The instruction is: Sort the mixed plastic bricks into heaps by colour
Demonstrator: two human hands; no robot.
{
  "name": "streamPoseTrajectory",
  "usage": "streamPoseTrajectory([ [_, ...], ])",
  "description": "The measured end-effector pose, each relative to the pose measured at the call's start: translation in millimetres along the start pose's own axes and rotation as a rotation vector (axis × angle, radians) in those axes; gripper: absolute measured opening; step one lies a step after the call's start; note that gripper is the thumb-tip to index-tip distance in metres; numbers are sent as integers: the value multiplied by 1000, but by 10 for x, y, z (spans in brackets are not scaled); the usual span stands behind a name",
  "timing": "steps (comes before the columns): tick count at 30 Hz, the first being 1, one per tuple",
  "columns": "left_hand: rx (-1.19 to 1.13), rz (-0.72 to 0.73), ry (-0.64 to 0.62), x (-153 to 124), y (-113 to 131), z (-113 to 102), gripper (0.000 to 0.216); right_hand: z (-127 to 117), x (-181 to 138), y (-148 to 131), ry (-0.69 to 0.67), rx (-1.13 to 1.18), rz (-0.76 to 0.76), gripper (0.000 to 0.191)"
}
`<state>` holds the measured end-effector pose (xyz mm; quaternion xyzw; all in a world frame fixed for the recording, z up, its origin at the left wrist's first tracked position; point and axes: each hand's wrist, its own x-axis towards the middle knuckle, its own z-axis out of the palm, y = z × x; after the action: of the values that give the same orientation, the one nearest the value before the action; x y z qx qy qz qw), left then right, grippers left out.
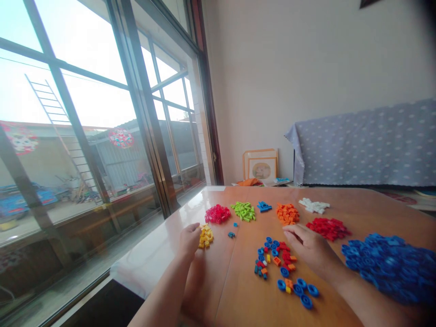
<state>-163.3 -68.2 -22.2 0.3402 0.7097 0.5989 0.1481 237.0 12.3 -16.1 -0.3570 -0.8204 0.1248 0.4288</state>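
Observation:
My left hand rests at the left side of a small pile of yellow bricks, its fingers curled against the pile. My right hand lies over the right edge of a mixed scatter of blue, red and orange pieces, fingers bent and pinched together at the tips; what they hold, if anything, is too small to make out. Sorted piles lie beyond: pink-red, lime green, small blue, orange, white, red.
A big heap of blue round pieces lies at the right on the wooden table. Tall windows run along the left. A couch under a dotted grey cover and framed pictures stand against the far wall.

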Motion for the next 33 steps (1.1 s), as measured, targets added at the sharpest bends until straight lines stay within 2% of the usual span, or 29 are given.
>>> streamPoseTrajectory([
  [5, 3, 50, 25, -58, 43, 34, 37, -16, -14, -39, 16, 12, 9, 28],
  [8, -41, 122, -39, -166, 156, 178, 37, -32, -10, -80, 14, 17, 20, 29],
  [12, -91, 195, -210, -385, 409, 533, 32, -48, 7, -118, 8, 10, 34, 30],
  [17, -192, 190, -479, -676, 778, 1023, 32, -71, 23, -129, 8, -19, 59, 28],
  [21, -111, 209, -705, -831, 888, 1284, 30, -100, 32, -135, 2, -33, 67, 27],
  [24, 26, 304, -788, -909, 822, 1361, 23, -109, 41, -127, 2, -40, 73, 26],
  [27, 208, 476, -840, -980, 744, 1337, 15, -100, 49, -116, 1, -52, 80, 25],
  [30, 394, 679, -854, -1047, 729, 1280, 13, -86, 52, -116, -1, -58, 74, 26],
  [33, 542, 740, -849, -1097, 735, 1265, 18, -83, 50, -120, 2, -56, 67, 26],
])
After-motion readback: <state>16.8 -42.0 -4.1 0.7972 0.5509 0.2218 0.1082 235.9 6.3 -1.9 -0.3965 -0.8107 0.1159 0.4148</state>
